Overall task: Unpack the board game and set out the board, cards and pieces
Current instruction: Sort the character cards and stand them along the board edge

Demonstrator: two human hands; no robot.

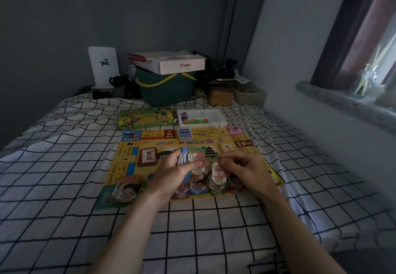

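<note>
The yellow game board [150,143] lies flat on the checked bedsheet. Above its near half, my left hand [171,168] grips a fanned stack of paper money notes [198,160]. My right hand [242,168] pinches a single green 1000 note [218,174] by its top edge over a row of note piles [197,188] along the board's near edge. Another pile [126,189] sits at the near left corner. A blue card deck [185,133] and a brown card stack [147,157] rest on the board. The green game box [145,118] and a white tray of coloured pieces [200,117] lie beyond it.
A dark green basket [167,89] with a white carton [171,63] on top stands at the bed's head, with a white deer-print panel [104,66] to its left and small boxes [220,96] to its right. A wall and stone windowsill [342,102] run along the right side.
</note>
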